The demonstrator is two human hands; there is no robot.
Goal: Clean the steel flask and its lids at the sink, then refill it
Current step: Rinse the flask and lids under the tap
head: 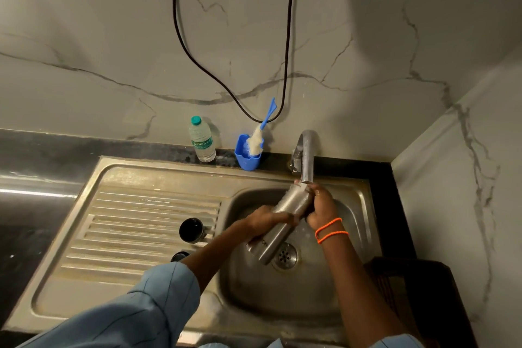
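Observation:
The steel flask (275, 230) is tilted over the sink basin (254, 285), its mouth up under the tap spout (307, 161) and its base low near the drain (285, 256). My left hand (267, 220) grips the flask around its middle. My right hand (322, 206) holds the upper part near the mouth, with orange threads on that wrist. Two dark lids stand on the ribbed drainboard: the larger cup lid (191, 230) and a smaller lid (178, 256) partly hidden behind my left sleeve.
A blue holder (248, 157) with a blue-handled bottle brush (258, 138) and a clear plastic water bottle (201, 140) stand on the dark counter behind the sink. A black cable hangs on the marble wall. A dark crate (418, 291) sits to the right.

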